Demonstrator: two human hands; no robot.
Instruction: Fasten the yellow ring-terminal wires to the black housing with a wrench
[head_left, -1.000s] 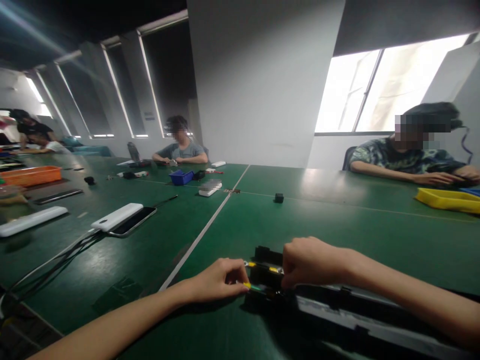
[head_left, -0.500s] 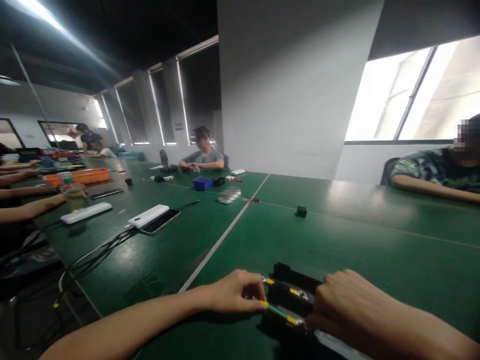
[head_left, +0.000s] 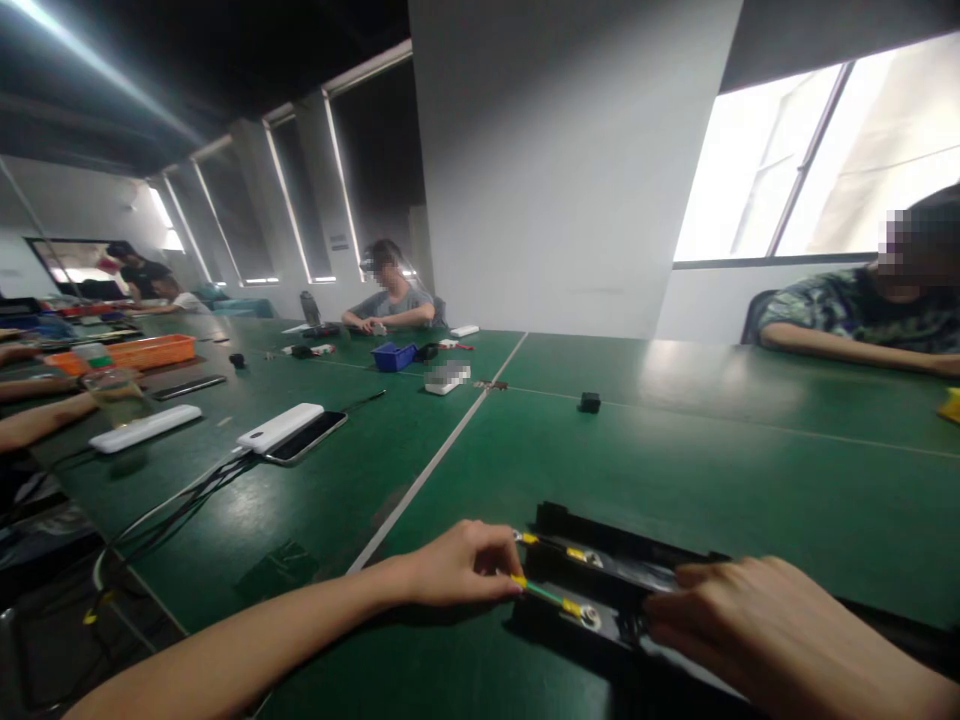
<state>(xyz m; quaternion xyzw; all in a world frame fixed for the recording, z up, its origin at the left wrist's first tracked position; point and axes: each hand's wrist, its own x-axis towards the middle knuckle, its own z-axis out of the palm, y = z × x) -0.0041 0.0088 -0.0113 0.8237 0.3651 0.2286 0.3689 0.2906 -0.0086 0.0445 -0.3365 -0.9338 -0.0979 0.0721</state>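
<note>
Head view: left grip [head_left: 466, 566] is narrow, pinching the green wire [head_left: 545, 595] by its near yellow end, apparently to keep it in line; the wire's ring terminal [head_left: 590, 617] lies over the black housing [head_left: 637, 536], right of that pinch. Curled right grip [head_left: 742, 612] sits over the housing, perhaps steadying it; whether it holds anything, I cannot tell.

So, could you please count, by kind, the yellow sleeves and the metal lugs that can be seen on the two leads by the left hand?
Yellow sleeves: 4
Metal lugs: 3
Total: 7
The left tip of the green lead is hidden in the left hand.
</note>
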